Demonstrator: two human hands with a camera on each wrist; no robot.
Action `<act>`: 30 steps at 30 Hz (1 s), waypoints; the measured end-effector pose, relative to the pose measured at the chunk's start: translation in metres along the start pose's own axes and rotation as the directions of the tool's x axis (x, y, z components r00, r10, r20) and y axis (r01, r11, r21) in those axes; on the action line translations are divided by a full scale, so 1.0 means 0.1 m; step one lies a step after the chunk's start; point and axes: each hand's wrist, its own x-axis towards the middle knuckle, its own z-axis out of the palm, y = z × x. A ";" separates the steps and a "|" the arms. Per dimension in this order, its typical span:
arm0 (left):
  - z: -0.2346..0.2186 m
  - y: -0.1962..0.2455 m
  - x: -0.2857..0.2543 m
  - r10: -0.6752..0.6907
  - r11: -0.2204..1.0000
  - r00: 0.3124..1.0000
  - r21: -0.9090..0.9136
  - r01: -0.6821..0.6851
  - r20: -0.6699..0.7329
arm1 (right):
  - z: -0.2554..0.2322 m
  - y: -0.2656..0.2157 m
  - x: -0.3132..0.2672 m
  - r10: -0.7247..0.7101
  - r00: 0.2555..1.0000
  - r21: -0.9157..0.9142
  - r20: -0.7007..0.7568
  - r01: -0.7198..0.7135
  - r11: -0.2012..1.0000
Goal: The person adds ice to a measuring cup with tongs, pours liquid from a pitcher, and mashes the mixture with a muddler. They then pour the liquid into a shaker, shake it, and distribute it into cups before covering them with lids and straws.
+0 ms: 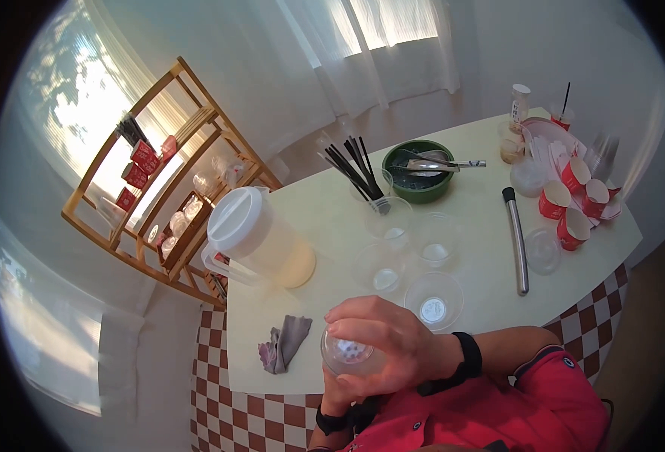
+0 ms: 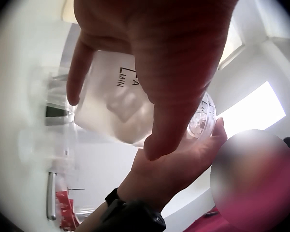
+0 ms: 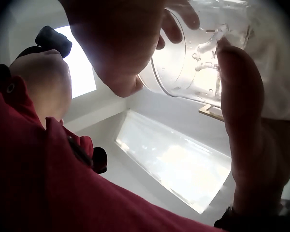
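Both hands hold a clear plastic cup (image 1: 350,349) close to the chest, over the table's near edge. In the left wrist view the cup (image 2: 111,92) has dark lettering, with pale lumps and cloudy liquid inside. The right hand (image 1: 385,331) grips its upper end from above, fingers and thumb curved around it. From below, the left hand (image 1: 338,393) holds the cup's side, mostly hidden by the right hand in the head view. In the right wrist view, drops cling inside the clear wall, and the left thumb (image 3: 241,72) presses against it.
A lidded pitcher (image 1: 261,237) of pale liquid and a grey cloth (image 1: 285,343) stand left. Several clear cups (image 1: 433,301) sit ahead, with black straws (image 1: 355,169) and a green bowl (image 1: 420,188) behind. At right are a metal muddler (image 1: 516,241) and red paper cups (image 1: 573,228).
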 end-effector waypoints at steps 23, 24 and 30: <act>0.02 0.10 0.02 0.023 0.999 1.000 0.033 -0.023 0.013 | 0.04 0.04 -0.01 -0.004 0.999 -0.011 0.038 0.004 1.000; 0.03 0.10 0.02 0.027 0.999 0.999 0.035 -0.027 0.021 | 0.01 -0.06 0.00 -0.055 0.998 -0.021 0.035 0.056 0.998; 0.14 0.16 0.12 0.040 0.996 0.996 0.071 -0.046 0.080 | -0.13 -0.17 -0.01 -0.011 1.000 -0.043 -0.007 0.010 0.999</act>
